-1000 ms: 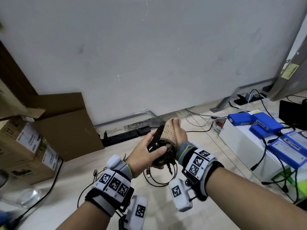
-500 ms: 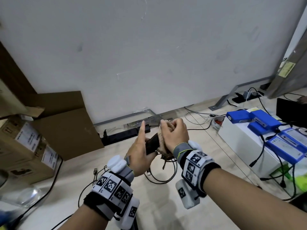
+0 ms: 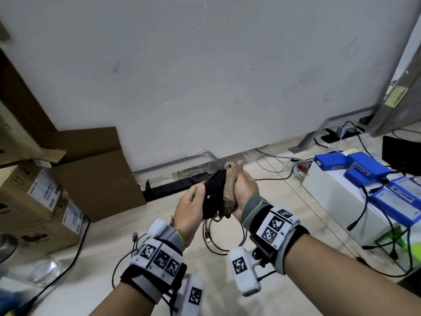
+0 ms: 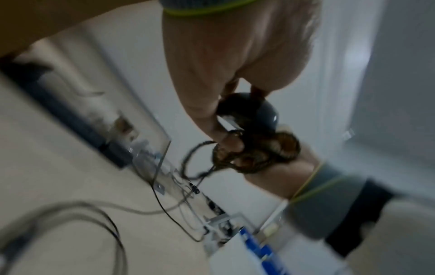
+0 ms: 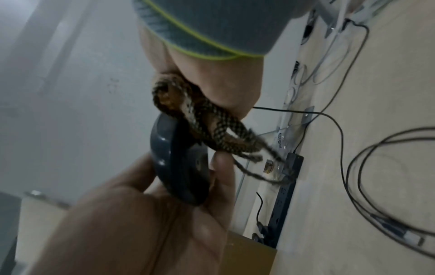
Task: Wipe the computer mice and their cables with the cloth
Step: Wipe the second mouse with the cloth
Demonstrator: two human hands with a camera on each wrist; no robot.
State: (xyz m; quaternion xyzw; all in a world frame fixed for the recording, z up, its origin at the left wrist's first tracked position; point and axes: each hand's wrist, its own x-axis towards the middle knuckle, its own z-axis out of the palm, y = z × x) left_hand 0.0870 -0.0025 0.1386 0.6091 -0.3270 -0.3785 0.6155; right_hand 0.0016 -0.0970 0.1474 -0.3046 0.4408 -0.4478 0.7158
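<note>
Mouse (image 3: 213,195), black, held up in the air between both hands, standing nearly on end above the floor (image 3: 284,201). Left hand (image 3: 190,212) wraps it from the left side: thumb on the near face, fingers (image 5: 222,167) curled round the far edge. Right wrist view shows the mouse's grey underside (image 5: 181,163) turned toward the cloth.

Cloth (image 3: 229,190), tan and brown knit, bunched into a roll and pressed flat against the right side of the mouse. Right hand (image 3: 245,189) is closed round it, thumb up along the top end; a frayed dark fringe (image 5: 247,148) hangs from the lower end, just under the grip.

Cable (image 3: 224,238) drops from below the mouse and lies looped on the floor directly under the hands.

Further out: black power strip (image 3: 168,189) along the wall behind the hands; cardboard boxes (image 3: 45,201) well to the left; white box (image 3: 355,206) with blue battery packs (image 3: 362,165) well to the right.
</note>
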